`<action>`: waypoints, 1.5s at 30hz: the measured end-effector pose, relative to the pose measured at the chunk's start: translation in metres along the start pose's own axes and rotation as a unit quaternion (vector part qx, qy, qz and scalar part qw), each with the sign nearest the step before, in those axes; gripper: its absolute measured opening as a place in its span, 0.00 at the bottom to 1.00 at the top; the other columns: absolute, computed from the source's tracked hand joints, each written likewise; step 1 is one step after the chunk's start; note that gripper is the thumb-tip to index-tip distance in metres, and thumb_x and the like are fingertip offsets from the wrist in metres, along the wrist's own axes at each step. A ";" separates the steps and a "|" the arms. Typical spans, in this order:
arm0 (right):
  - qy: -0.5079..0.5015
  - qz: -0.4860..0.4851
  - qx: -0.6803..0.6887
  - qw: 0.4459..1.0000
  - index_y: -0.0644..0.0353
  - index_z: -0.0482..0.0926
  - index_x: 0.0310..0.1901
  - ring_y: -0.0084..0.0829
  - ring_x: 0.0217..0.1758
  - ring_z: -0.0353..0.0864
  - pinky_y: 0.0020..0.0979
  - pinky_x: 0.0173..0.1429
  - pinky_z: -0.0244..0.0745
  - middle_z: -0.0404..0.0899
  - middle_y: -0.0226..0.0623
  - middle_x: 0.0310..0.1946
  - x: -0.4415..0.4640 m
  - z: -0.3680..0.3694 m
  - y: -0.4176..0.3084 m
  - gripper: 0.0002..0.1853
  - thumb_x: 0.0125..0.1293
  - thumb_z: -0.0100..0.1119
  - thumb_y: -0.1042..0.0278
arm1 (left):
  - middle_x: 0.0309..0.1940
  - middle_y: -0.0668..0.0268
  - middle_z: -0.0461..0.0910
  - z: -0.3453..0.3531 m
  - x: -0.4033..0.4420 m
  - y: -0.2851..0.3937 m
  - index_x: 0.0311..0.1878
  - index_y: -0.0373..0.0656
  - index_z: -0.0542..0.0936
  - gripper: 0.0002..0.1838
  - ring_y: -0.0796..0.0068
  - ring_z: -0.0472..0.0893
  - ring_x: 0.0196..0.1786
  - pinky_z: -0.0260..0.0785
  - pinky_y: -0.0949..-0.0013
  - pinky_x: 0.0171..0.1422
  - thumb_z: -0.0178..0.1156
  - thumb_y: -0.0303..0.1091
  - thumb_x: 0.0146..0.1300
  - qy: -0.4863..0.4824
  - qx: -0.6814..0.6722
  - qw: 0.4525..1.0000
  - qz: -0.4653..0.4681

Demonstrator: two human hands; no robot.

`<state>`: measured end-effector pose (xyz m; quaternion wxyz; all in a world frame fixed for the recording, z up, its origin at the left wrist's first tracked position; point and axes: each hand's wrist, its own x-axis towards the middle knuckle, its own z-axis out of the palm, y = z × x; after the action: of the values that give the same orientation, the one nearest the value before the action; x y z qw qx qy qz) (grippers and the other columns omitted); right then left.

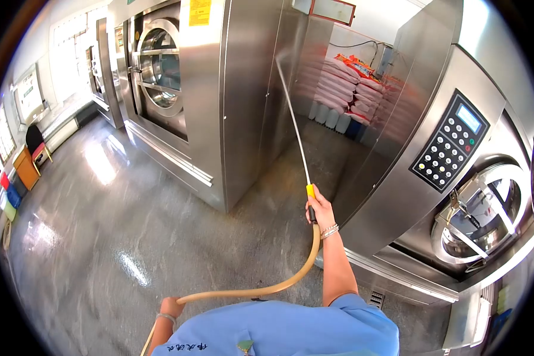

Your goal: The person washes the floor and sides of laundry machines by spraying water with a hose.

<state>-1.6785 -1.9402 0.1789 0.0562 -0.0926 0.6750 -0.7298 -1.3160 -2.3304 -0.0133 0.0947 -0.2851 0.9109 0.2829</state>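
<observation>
My right hand [319, 206] is wrapped round the yellow and black handle of a long thin spray wand [295, 121]. The wand points forward and up, with a faint mist at its tip beside the steel side panel [252, 89] of a large washing machine. From the handle's lower end a tan hose [261, 291] curves down and to the left. My left hand [172, 307] is closed round that hose near the bottom of the view, and the hose runs on below it.
A machine with a keypad [451, 141] and round door [483, 213] stands at the right. Stacked pink sacks [341, 86] and pale jugs [332, 118] are in the gap behind. The grey floor [101, 225] looks wet. A chair [35, 142] is far left; a drain grate [376, 298] is near me.
</observation>
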 end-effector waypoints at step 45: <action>0.047 0.006 0.049 0.998 0.54 0.56 0.62 0.19 0.10 0.67 0.20 0.12 0.61 0.70 0.29 0.19 -0.063 0.025 -0.022 0.25 0.64 0.46 0.66 | 0.24 0.52 0.77 -0.011 -0.007 -0.033 0.29 0.43 0.80 0.08 0.53 0.77 0.31 0.69 0.60 0.34 0.59 0.36 0.47 0.010 -0.038 0.997 0.071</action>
<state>-1.6113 -1.9494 0.1990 0.0330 -0.0516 0.6408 -0.7653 -1.2913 -2.3554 -0.0169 0.0543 -0.2264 0.9181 0.3208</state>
